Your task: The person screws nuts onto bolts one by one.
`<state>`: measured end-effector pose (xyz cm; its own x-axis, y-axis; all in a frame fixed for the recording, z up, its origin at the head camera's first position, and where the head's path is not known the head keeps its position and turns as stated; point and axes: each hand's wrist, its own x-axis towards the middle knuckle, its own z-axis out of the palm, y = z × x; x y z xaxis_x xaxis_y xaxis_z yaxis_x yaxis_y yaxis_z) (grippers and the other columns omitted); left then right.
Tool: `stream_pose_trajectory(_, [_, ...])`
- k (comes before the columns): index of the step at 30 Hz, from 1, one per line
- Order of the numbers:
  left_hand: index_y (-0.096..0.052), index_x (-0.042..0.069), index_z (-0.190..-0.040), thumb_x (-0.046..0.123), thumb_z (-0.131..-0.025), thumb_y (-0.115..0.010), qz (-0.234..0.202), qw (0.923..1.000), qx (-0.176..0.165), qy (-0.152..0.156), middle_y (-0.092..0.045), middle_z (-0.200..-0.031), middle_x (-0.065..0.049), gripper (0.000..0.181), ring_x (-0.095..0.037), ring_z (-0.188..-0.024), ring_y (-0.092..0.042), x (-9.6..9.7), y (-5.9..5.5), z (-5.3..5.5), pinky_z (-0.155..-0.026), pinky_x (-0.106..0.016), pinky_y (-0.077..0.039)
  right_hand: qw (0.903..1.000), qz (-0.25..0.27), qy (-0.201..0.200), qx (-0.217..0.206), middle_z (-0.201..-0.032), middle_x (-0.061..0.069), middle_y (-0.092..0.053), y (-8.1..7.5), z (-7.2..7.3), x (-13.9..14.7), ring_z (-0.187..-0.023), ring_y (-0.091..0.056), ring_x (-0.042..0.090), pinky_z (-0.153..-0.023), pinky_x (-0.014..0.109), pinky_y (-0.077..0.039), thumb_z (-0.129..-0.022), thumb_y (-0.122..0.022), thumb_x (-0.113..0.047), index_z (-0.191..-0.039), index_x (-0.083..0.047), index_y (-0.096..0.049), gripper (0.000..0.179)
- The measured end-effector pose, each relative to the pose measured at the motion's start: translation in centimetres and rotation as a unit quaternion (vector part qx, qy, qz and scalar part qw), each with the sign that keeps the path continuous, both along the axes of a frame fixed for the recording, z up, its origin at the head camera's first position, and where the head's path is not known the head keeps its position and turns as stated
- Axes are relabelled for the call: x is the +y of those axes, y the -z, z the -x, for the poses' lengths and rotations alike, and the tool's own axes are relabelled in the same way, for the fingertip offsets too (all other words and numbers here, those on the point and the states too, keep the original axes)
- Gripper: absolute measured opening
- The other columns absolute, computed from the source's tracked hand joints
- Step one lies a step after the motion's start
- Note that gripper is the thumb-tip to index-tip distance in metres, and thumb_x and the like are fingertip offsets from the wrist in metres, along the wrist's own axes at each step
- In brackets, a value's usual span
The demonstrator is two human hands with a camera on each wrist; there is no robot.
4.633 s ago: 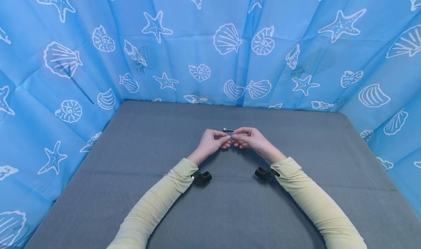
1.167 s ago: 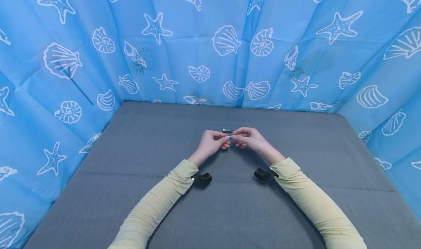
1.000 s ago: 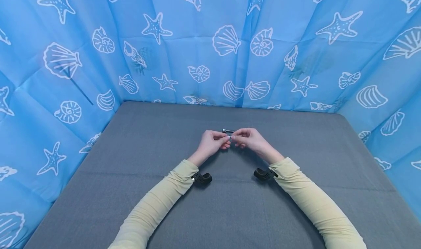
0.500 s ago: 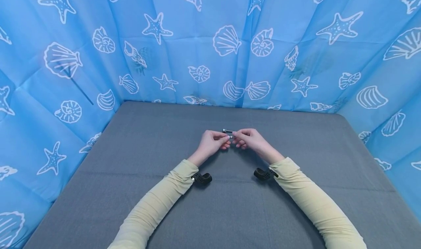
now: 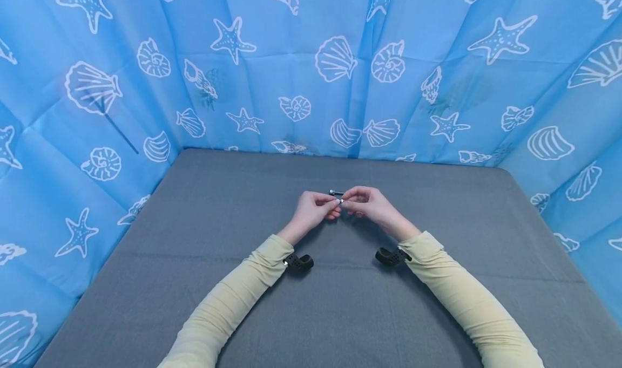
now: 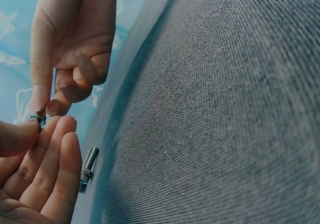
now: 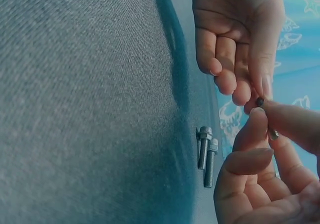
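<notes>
My left hand (image 5: 311,211) pinches one end of a small metal bolt (image 7: 273,134) between thumb and forefinger. Opposite it, my right hand (image 5: 376,209) has its thumb and forefinger round the same bolt, fingertips almost meeting the left ones. In the right wrist view the shank's end sticks out past the right fingers. The left wrist view has a small metal ring or nut (image 6: 38,118) at the fingertips, too small to tell which. Just beyond the hands, two more bolts (image 7: 211,166) lie side by side on the table, with collars near their heads.
A grey cloth-covered table (image 5: 272,314) spreads under both arms. Blue curtains (image 5: 291,71) with shells and starfish hang behind and at the sides. A black wrist mount (image 5: 298,263) sits on the left wrist, another black mount (image 5: 390,257) on the right.
Half a second ago the right fingers stood slightly farther right, with more of the held bolt showing; now they have closed in on it again. The left hand stays nearly still.
</notes>
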<state>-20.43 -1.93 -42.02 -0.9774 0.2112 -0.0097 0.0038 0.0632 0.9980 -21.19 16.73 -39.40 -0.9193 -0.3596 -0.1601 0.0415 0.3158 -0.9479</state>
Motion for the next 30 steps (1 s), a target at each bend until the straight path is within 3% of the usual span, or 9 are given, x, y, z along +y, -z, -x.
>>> stream_pose_trajectory(7, [-0.07, -0.007, -0.102, 0.006, -0.091, -0.066, -0.003, 1.0, -0.003, 0.0, -0.071, -0.078, -0.016, 0.018, -0.023, -0.069, -0.071, -0.1, 0.0, 0.0, -0.067, -0.038, -0.06, 0.9999, -0.011, 0.006, -0.011, -0.1, 0.022, -0.066, 0.0, 0.0, 0.0, -0.079, -0.062, 0.022, -0.065, 0.031, -0.051, -0.096, -0.06, -0.027, -0.11, 0.003, -0.063, 0.033])
stream_pose_trajectory(13, [-0.07, -0.007, -0.102, 0.007, -0.091, -0.066, -0.004, 1.0, -0.001, 0.001, -0.071, -0.078, -0.016, 0.019, -0.024, -0.07, -0.071, -0.2, 0.0, 0.0, -0.067, -0.036, -0.06, 0.9999, 0.005, -0.005, 0.008, -0.102, 0.027, -0.063, 0.2, 0.1, 0.0, -0.083, -0.062, 0.027, -0.068, 0.034, -0.052, -0.093, -0.065, -0.017, -0.111, 0.001, -0.06, 0.027])
stream_pose_trajectory(19, [-0.07, -0.007, -0.103, 0.01, -0.091, -0.067, -0.003, 1.0, -0.001, 0.003, -0.07, -0.082, -0.02, 0.021, -0.029, -0.074, -0.071, -0.3, 0.1, 0.1, -0.07, -0.039, -0.06, 1.0, -0.004, -0.005, -0.002, -0.099, 0.021, -0.066, 0.3, 0.2, 0.0, -0.08, -0.063, 0.022, -0.068, 0.033, -0.053, -0.096, -0.06, -0.025, -0.111, 0.004, -0.062, 0.033])
stream_pose_trajectory(23, [-0.069, -0.007, -0.104, 0.01, -0.091, -0.067, -0.009, 0.9999, -0.007, 0.009, -0.07, -0.086, -0.023, 0.022, -0.035, -0.08, -0.07, -0.5, 0.1, 0.2, -0.073, -0.042, -0.059, 1.0, 0.001, -0.01, 0.0, -0.101, 0.022, -0.065, 0.3, 0.2, -0.1, -0.085, -0.063, 0.029, -0.069, 0.034, -0.053, -0.095, -0.063, -0.021, -0.114, 0.003, -0.06, 0.031])
stream_pose_trajectory(26, [-0.068, -0.009, -0.105, 0.007, -0.092, -0.065, -0.007, 0.9998, -0.012, 0.014, -0.069, -0.088, -0.026, 0.021, -0.039, -0.082, -0.068, -0.5, -0.3, 0.0, -0.074, -0.045, -0.058, 0.9999, -0.002, -0.01, 0.004, -0.102, 0.024, -0.065, 0.3, 0.1, -0.1, -0.087, -0.063, 0.031, -0.07, 0.035, -0.053, -0.094, -0.064, -0.019, -0.113, 0.003, -0.061, 0.03])
stream_pose_trajectory(30, [-0.066, -0.013, -0.105, 0.002, -0.092, -0.062, 0.0, 0.9999, -0.009, 0.015, -0.068, -0.089, -0.029, 0.02, -0.042, -0.084, -0.067, -0.6, -1.7, -0.8, -0.076, -0.049, -0.056, 0.9999, -0.007, -0.002, -0.008, -0.1, 0.02, -0.066, 0.4, 0.2, -0.2, -0.083, -0.063, 0.024, -0.069, 0.032, -0.054, -0.096, -0.061, -0.025, -0.111, 0.003, -0.063, 0.031])
